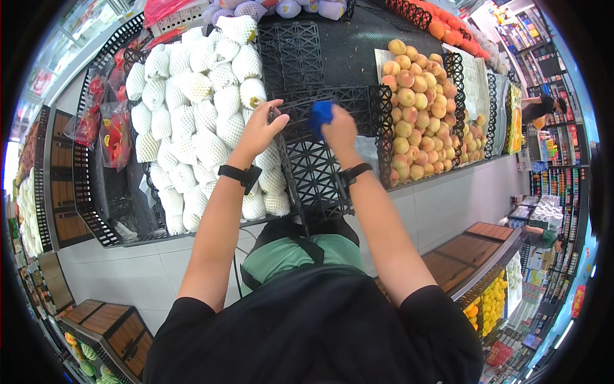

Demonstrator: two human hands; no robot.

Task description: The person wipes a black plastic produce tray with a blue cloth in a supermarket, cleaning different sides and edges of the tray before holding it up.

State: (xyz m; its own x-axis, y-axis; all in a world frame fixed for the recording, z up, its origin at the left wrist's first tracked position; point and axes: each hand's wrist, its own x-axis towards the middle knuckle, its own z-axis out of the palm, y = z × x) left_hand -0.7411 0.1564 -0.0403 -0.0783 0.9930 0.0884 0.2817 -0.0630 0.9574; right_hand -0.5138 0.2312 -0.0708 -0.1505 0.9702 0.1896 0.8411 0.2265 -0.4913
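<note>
My right hand is closed on a blue cloth above black plastic lattice racks. My left hand is at the racks' left edge, beside fruit in white foam net sleeves; its thumb and index finger are apart, and whether the other fingers touch the rack edge cannot be told. Each wrist wears a black band. More lattice panels lie beyond my hands on the dark display surface. To the right, peaches are piled behind an upright black lattice divider.
Bagged red fruit lies at the left inside a black slotted rim. A clear plastic bag sits near the divider. Wooden display stands are behind at both sides. People are at the far right by shelves.
</note>
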